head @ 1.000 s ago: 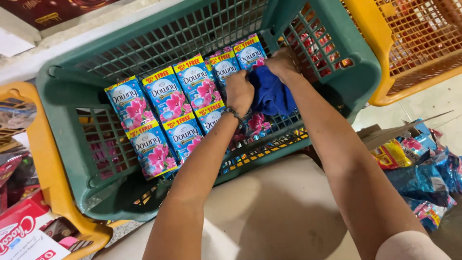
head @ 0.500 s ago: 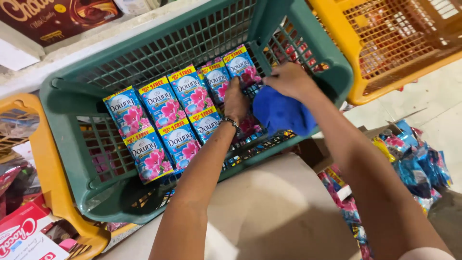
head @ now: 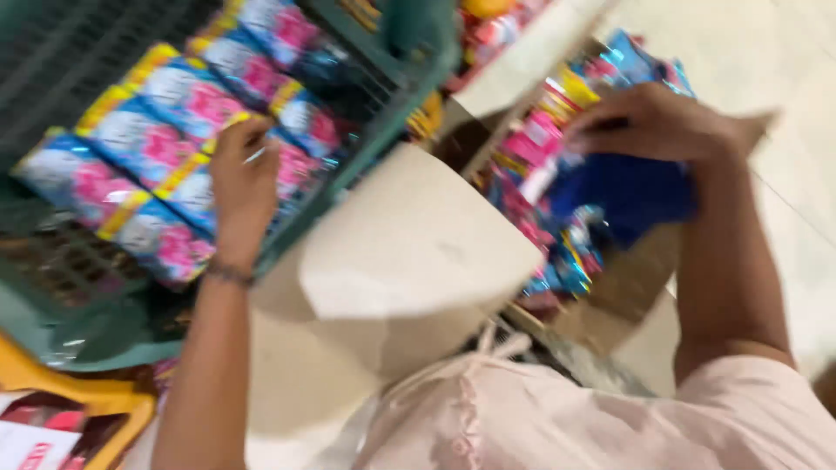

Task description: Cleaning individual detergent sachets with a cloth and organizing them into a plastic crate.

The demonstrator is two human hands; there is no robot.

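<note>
Flat sachet packs [head: 165, 165], blue with pink flowers and a yellow band at the top, lie in slanting rows under and just left of the left hand [head: 244, 187], whose fingers rest on one of them. Below the right hand [head: 662, 126], a dark blue packet [head: 627, 196] sits against the palm, blurred. Around and left of that hand, a jumble of pink, blue and yellow sachets [head: 544, 200] fills the box. Well below the left hand, at the lower left corner, shows a red and white package [head: 35, 435].
</note>
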